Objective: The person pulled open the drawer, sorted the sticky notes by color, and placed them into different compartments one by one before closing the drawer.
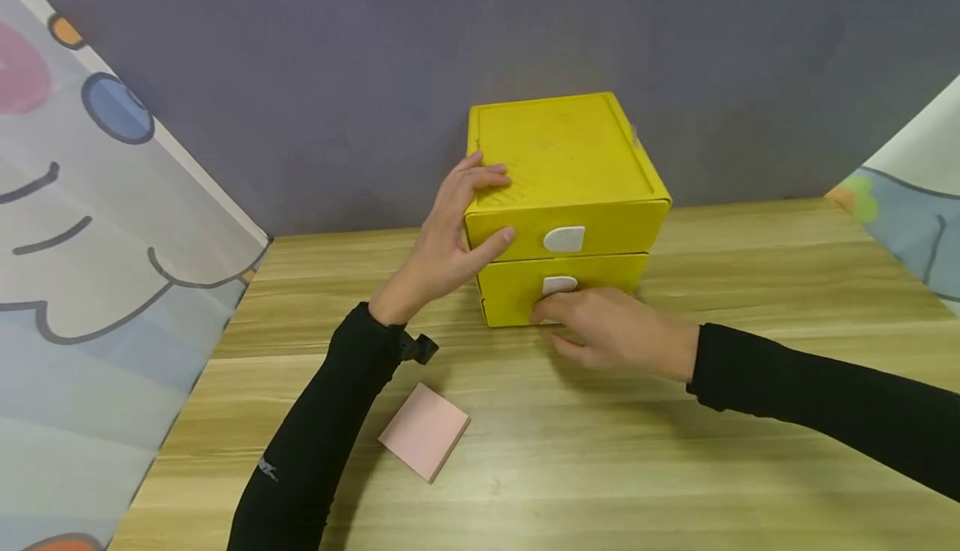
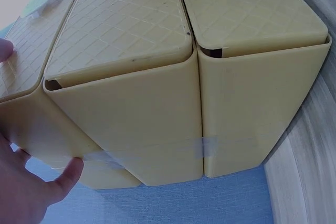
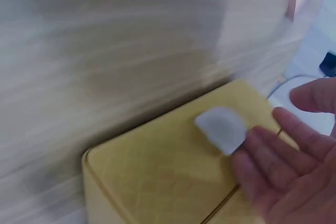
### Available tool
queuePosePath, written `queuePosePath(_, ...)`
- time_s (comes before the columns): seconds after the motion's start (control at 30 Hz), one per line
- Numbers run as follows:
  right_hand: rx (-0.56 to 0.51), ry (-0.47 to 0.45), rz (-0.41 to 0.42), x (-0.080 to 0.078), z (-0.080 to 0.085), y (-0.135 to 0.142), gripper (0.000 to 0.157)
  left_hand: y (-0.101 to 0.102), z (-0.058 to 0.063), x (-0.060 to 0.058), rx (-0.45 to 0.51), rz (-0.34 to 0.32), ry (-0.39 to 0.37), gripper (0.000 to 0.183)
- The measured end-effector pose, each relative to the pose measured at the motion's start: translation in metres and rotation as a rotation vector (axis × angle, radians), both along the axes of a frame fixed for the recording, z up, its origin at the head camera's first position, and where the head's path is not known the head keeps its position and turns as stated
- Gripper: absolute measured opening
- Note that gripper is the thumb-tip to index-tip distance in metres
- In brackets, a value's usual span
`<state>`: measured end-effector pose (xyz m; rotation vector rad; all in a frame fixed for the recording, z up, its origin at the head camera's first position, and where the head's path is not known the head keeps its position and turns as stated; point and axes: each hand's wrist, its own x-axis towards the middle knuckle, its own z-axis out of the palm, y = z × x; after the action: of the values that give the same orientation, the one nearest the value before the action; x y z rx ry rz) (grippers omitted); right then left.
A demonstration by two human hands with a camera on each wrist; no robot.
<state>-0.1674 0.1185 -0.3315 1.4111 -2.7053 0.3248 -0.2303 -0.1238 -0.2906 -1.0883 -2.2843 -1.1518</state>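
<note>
A yellow small drawer cabinet (image 1: 562, 147) with stacked drawers and white pull tabs stands against the grey back panel. My left hand (image 1: 442, 238) rests spread at its upper left corner, fingers on the top and side, thumb across the front. Low at the front, my right hand (image 1: 615, 330) reaches to the bottom drawer, partly covering it in the head view. In the right wrist view its nearly straight fingers are at the white pull tab (image 3: 223, 129), with the thumb apart. Above that hand are the upper tab (image 1: 564, 239) and the middle tab (image 1: 559, 284).
A pink square pad of sticky notes (image 1: 425, 433) lies on the wooden table (image 1: 570, 476), right of the left forearm. Behind the cabinet rises the grey panel (image 1: 337, 117). Cartoon-printed sheets (image 1: 97, 284) border the table on both sides.
</note>
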Motion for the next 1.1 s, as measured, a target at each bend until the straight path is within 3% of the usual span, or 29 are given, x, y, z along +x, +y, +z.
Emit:
queuePosePath(0.27,-0.037,0.046,0.045,0.008,-0.015,-0.007,0.013,0.001,0.004,0.0,0.003,0.005,0.011,0.049)
queuePosePath(0.47,-0.01,0.16,0.083,0.03,-0.02,-0.01,0.006,0.0,0.004,0.0,-0.012,0.001,-0.001,0.049)
queuePosePath(0.6,0.013,0.13,0.017,0.051,-0.012,-0.016,0.01,0.002,0.005,-0.001,-0.012,-0.004,0.011,0.05)
queuePosePath(0.7,0.063,0.169,-0.033,0.066,-0.007,-0.027,0.013,0.005,0.004,-0.001,-0.008,-0.015,0.001,0.05)
queuePosePath(0.83,0.137,0.201,0.017,0.079,-0.009,-0.054,0.023,0.007,0.002,0.001,0.002,-0.026,-0.003,0.048)
queuePosePath(0.97,0.182,0.094,0.09,0.087,-0.021,-0.09,0.047,0.006,0.0,0.002,0.022,-0.024,0.015,0.048)
queuePosePath(1.1,0.222,0.019,0.061,0.089,-0.038,-0.12,0.065,0.003,-0.002,0.002,0.027,-0.019,0.005,0.049)
